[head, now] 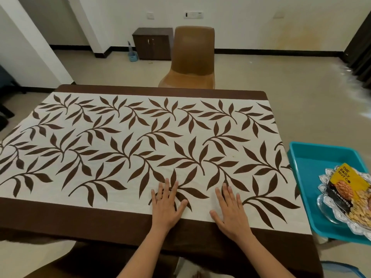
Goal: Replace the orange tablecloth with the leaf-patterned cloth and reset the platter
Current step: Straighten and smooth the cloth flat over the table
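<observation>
The leaf-patterned cloth [124, 149], cream with brown leaves and a dark brown border, lies spread flat over the whole table. My left hand [166, 205] and my right hand [230, 209] rest palm down on it near the front edge, fingers spread, holding nothing. To the right of the table, a clear glass platter [329, 209] sits inside a teal tray [309, 173]. On the platter lie a yellow and black packet of almonds [347, 187] and loose nuts. No orange tablecloth is in view.
A brown chair [190, 59] stands at the far side of the table. Behind it are a small dark cabinet [152, 43] and a blue holder [133, 56] on the floor. Dark curtains [361, 47] hang at the far right.
</observation>
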The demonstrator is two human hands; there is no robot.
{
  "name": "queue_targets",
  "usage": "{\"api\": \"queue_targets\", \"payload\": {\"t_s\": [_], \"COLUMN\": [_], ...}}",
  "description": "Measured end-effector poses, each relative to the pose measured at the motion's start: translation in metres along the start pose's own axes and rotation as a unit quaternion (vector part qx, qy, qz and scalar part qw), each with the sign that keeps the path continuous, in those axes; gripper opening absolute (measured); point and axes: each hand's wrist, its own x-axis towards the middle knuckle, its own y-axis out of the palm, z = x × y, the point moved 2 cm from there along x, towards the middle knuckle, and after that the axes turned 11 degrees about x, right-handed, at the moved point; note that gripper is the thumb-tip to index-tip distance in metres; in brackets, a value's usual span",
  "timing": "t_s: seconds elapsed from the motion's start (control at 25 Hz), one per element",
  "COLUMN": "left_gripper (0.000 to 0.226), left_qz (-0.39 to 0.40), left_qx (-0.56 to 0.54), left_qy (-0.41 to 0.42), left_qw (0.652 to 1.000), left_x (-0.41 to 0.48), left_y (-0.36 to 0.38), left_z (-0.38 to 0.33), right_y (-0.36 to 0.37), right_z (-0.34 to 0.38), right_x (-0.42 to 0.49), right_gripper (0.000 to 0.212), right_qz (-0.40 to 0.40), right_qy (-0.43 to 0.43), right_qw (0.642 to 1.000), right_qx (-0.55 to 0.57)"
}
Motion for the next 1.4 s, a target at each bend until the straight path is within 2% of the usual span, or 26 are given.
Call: {"api": "queue_targets", "payload": {"t_s": [0.2, 0.44, 0.52, 0.68, 0.84, 1.0, 1.16, 1.24, 1.32, 1.4], "left_gripper": [0.078, 0.087, 0.089, 0.079, 0.091, 0.105, 0.1, 0.086, 0.076, 0.074], "left_qz": [0.029, 0.019, 0.024, 0.041, 0.049, 0.063, 0.097, 0.101, 0.097, 0.091], "left_qx": [0.024, 0.005, -0.002, 0.017, 0.002, -0.018, -0.021, -0.031, -0.045, -0.034], "left_qy": [-0.039, -0.079, -0.067, 0.002, -0.083, -0.15, -0.188, -0.237, -0.252, -0.224], "left_qw": [0.999, 0.997, 0.997, 0.999, 0.995, 0.986, 0.977, 0.966, 0.962, 0.97], "left_x": [-0.015, -0.018, -0.014, -0.018, -0.034, -0.051, -0.07, -0.075, -0.072, -0.066], "left_y": [0.001, -0.001, -0.002, 0.001, -0.005, -0.014, -0.017, -0.02, -0.021, -0.019], "left_z": [0.012, 0.005, -0.007, -0.044, -0.012, 0.03, 0.067, 0.083, 0.089, 0.088], "right_y": [0.0, -0.037, -0.044, -0.027, -0.028, -0.021, -0.017, -0.019, -0.011, 0.0], "right_z": [-0.011, -0.1, -0.11, -0.077, -0.049, -0.013, -0.027, -0.016, 0.014, 0.044], "right_x": [-0.012, -0.056, -0.065, -0.066, -0.044, -0.021, -0.018, -0.006, 0.011, 0.021], "right_gripper": [0.077, 0.082, 0.082, 0.081, 0.083, 0.079, 0.078, 0.08, 0.078, 0.076], "right_qz": [0.009, -0.035, -0.04, -0.002, 0.013, 0.067, 0.083, 0.075, 0.09, 0.109], "right_qy": [0.023, 0.168, 0.199, 0.139, 0.134, 0.01, 0.03, 0.035, -0.012, -0.066], "right_qw": [1.0, 0.985, 0.979, 0.99, 0.991, 0.998, 0.996, 0.997, 0.996, 0.992], "right_qx": [-0.008, 0.009, 0.018, 0.024, 0.018, 0.011, -0.012, -0.009, -0.001, 0.002]}}
